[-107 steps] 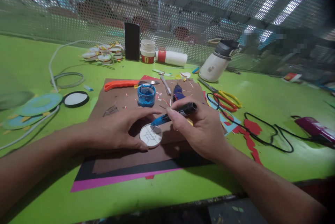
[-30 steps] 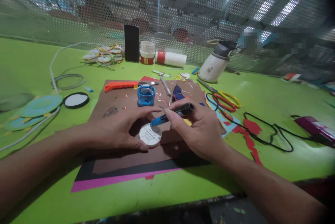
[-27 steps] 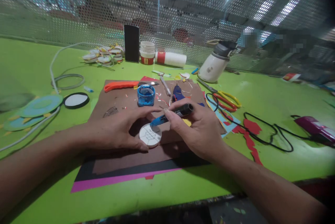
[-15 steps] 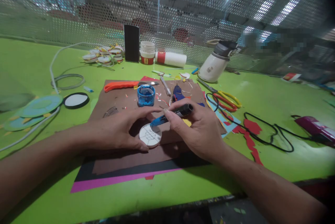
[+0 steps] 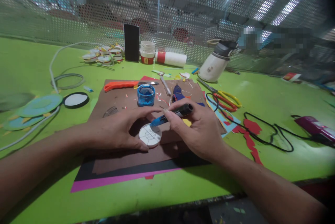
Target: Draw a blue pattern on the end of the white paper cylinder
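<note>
A round white disc [image 5: 149, 136] marked with dark lines lies on brown sheets. Thumb and fingers of my left hand [image 5: 123, 128] grip the disc by its edge. A blue-and-black marker pen [image 5: 167, 116] is pinched in my right hand [image 5: 200, 129], its tip at the top of the disc. Just beyond my hands stands a small blue-stained jar [image 5: 146, 95]. The brown cardboard [image 5: 115, 164] under my hands rests on black and pink sheets.
An orange cutter knife [image 5: 121, 85] lies behind the jar. On the right are scissors [image 5: 227, 100], a black cable [image 5: 274, 143] and red paper scraps [image 5: 251, 143]. A phone [image 5: 131, 43], paper cups [image 5: 171, 59] and a white bottle [image 5: 214, 63] stand or lie farther back. A black-rimmed lid [image 5: 76, 100] sits left.
</note>
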Tool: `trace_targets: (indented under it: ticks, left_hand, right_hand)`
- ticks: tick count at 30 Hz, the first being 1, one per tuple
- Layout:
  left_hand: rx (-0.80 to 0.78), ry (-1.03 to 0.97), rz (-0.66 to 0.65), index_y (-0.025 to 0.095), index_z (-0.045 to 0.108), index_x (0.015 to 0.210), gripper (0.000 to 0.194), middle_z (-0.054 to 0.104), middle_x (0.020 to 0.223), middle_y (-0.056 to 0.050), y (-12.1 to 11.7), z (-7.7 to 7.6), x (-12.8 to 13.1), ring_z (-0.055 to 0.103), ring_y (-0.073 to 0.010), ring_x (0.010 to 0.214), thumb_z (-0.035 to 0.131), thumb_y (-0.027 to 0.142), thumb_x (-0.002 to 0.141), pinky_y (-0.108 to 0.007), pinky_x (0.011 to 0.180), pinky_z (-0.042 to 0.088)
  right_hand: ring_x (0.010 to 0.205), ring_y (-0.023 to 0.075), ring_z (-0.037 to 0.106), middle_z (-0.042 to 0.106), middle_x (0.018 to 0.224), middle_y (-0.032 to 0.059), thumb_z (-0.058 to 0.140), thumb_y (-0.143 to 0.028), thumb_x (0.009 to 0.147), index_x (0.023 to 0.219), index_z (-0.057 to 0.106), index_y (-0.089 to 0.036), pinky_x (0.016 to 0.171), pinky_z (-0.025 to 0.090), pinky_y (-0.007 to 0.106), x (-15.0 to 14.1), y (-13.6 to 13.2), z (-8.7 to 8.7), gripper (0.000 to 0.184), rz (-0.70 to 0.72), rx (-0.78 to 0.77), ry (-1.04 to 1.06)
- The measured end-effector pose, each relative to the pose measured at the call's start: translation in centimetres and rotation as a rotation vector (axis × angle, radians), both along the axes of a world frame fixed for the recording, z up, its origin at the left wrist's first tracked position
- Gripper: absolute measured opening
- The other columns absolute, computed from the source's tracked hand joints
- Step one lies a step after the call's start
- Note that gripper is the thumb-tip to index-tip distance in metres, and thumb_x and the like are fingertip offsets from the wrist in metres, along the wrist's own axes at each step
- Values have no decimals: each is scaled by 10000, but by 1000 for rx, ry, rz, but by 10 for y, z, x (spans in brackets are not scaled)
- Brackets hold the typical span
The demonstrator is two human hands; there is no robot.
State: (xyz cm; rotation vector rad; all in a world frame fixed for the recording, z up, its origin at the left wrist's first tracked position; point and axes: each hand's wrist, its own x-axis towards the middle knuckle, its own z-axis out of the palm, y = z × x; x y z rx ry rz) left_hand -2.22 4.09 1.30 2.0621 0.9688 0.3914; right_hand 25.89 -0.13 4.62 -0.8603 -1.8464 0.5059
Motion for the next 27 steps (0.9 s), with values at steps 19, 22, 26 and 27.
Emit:
trace_targets:
  ticks: [19,22,26,27]
  left_hand:
    - [20,-8,-9,410,626,1955,1188,836,1790,-100,-1,3,2,783,-500,1592,1074,597,871,-632,1376,639]
    - [27,-13,-19,428,637,1945,1151,846,1762,-96,-1,3,2,773,-506,1622,1072,616,896,-623,1362,655]
    - [30,-15,-22,410,632,1942,1144,839,1766,-101,-1,4,3,787,-493,1600,1063,604,900,-629,1390,637]
    - [36,-19,-22,408,637,1937,1148,821,1800,-99,-1,3,4,770,-498,1626,1066,598,889,-642,1423,609]
  right_hand:
    - [691,191,842,887,798,-10,930,-325,1100,889,794,-276,695,700,287,-2,0,1,257,-51,-17,66]
    - [664,202,808,838,748,-10,940,-400,1123,867,785,-287,683,712,315,-1,-1,4,321,-154,2,103]
    - [621,186,762,797,707,-20,949,-440,1119,853,771,-285,652,692,303,-1,-1,5,356,-147,10,92]
    - [607,178,750,787,696,-28,950,-432,1117,850,759,-282,642,681,294,-2,-1,5,361,-124,1,91]
